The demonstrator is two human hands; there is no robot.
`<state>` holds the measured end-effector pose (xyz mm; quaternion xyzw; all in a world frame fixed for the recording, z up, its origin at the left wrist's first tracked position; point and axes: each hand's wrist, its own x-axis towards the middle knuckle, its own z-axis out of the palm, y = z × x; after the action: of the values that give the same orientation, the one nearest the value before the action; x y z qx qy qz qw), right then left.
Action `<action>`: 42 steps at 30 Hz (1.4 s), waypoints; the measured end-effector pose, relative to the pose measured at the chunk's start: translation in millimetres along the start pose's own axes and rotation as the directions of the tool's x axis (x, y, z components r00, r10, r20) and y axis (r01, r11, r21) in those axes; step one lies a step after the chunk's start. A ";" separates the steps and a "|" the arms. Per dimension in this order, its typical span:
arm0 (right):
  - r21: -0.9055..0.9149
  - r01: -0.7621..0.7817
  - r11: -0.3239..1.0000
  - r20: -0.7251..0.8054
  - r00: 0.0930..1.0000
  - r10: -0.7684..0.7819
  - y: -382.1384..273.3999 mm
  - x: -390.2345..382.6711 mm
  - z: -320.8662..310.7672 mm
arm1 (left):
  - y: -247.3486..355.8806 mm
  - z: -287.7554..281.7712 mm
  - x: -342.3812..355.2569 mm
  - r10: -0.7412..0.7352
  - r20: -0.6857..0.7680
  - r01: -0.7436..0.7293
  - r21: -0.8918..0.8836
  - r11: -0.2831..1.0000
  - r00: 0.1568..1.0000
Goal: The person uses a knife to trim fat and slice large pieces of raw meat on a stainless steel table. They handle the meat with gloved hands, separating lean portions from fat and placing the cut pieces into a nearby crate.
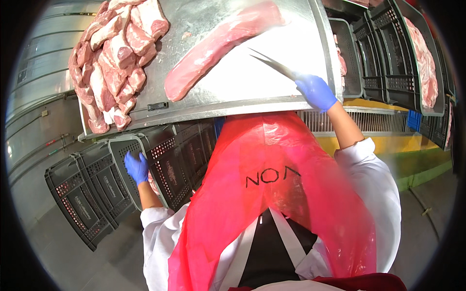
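In my blue-gloved right hand (316, 92), closed round its handle, is a knife (276, 65) held over the right part of the metal table (233, 89). Its blade points left and away from me, toward a long, smooth piece of pink meat (218, 46) lying slantwise on the table. Blade and meat are apart. Down at the left, below the table top, my left hand (137, 167), also blue-gloved, has its fingers apart over a dark grey plastic crate (127, 150). A little meat shows inside that crate, beside my wrist. I see nothing held in the left hand.
A heap of cut meat pieces (114, 58) covers the table's left end. A small dark fitting (158, 106) sits near its front edge. More perforated crates (97, 194) stand at the left. Crates with meat (421, 63) line the right, above a metal grating (359, 121).
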<state>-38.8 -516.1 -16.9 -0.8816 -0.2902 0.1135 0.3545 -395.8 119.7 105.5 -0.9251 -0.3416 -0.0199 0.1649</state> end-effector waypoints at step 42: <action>0.162 -0.771 0.616 0.092 0.634 0.768 -106.5 209.6 -34.6 | 405.8 7.2 160.9 0.873 0.003 -0.652 -0.664 0.366 0.487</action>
<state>98.2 -349.5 82.9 -0.8828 0.1246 0.2870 0.3505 -14.0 -66.4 4.5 -0.9614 0.1384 0.1252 -0.2022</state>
